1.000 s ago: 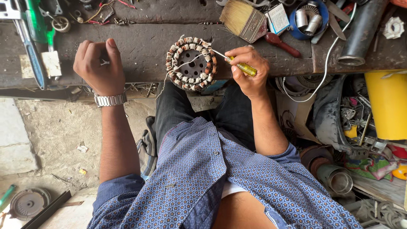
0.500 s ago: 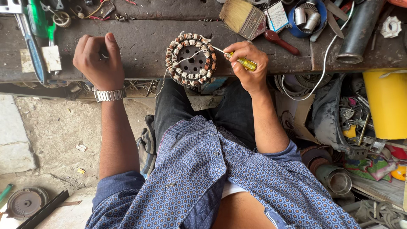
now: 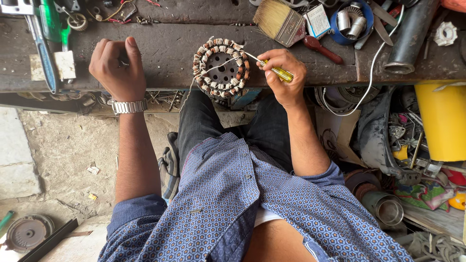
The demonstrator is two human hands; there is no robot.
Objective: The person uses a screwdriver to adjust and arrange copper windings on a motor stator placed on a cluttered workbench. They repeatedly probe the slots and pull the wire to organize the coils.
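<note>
Head view: your table [image 3: 170, 53] carries the wound stator [image 3: 221, 68] at its near edge. Your left hand [image 3: 116, 68] rests curled, gripping nothing visible; your right hand [image 3: 284, 75] grips a yellow-handled screwdriver [image 3: 272, 68], probing the windings, which needs gentle, steady pressure.

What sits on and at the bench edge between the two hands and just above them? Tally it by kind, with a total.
1 wound stator
1 yellow-handled screwdriver, gripped in the right hand
1 paintbrush
1 wristwatch, on the left wrist
Total: 4
</note>
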